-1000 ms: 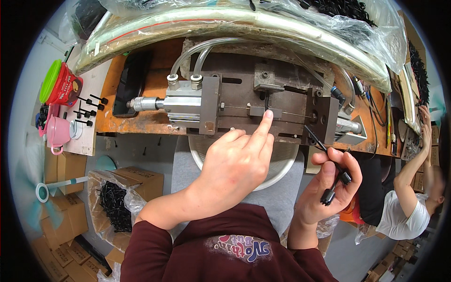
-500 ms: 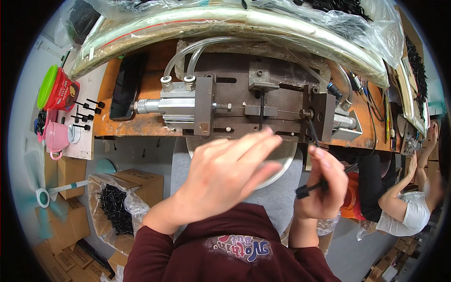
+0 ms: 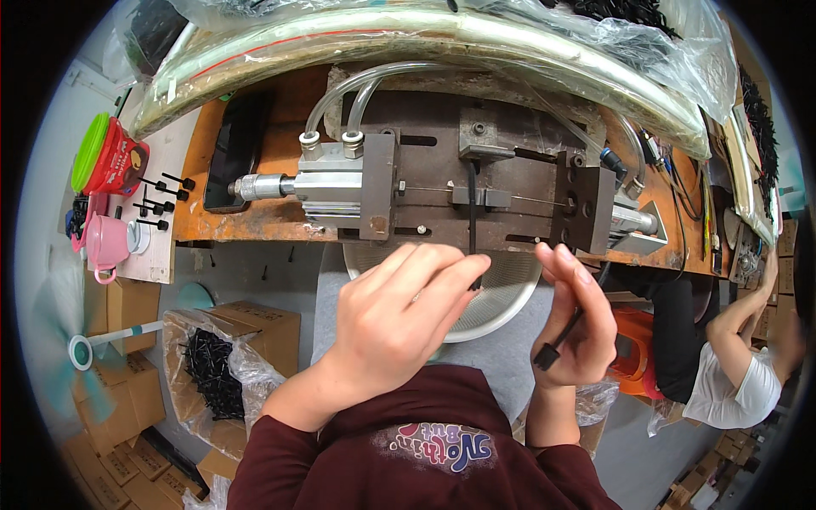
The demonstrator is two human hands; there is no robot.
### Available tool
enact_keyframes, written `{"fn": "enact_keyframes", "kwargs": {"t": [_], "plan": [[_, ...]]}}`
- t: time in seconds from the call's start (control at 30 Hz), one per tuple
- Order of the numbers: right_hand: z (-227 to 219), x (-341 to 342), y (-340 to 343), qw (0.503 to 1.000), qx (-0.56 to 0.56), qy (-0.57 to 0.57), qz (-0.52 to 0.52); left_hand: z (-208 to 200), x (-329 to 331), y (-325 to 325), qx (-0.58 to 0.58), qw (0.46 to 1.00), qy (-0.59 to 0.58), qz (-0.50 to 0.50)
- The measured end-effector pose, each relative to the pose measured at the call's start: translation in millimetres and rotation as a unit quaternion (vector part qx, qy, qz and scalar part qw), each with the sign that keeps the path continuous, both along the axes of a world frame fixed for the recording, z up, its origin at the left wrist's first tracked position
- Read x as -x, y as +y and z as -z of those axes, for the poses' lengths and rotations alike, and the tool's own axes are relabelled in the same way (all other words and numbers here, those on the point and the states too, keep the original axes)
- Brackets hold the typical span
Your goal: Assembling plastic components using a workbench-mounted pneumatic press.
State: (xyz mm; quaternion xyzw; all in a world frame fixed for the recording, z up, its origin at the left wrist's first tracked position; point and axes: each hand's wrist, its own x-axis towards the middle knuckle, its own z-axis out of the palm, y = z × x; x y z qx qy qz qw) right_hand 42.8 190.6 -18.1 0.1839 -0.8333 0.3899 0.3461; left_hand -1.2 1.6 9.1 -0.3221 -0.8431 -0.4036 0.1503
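Grip of left hand (image 3: 395, 314) pinches a black rod (image 3: 473, 217); right hand (image 3: 586, 336) clasps a knobbed rod (image 3: 546, 356).

At a wooden bench's (image 3: 194, 228) near edge, a person's left hand (image 3: 399, 310) pinches a black rod (image 3: 473, 225) jutting from a metal fixture (image 3: 425, 174); the right hand (image 3: 588, 331) holds another black rod (image 3: 561, 337), and a phone (image 3: 229, 157) lies near the left end.

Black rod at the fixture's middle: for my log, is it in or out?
In: the black rod runs from the bracket across the small block to the left hand.
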Motion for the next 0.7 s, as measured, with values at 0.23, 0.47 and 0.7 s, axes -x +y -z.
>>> {"fn": "enact_keyframes", "kwargs": {"t": [0.23,0.47,0.7], "plan": [[-1,-13,4,0.986,0.143,-0.022,-0.086,15,11,11,0.089,0.993,0.072,0.002],[-10,-17,6,0.991,0.108,-0.053,-0.066,5,18,15,0.156,0.985,0.068,-0.003],[-30,-15,-5,0.994,0.003,-0.069,0.088,8,17,13,0.153,0.987,0.058,-0.007]]}}
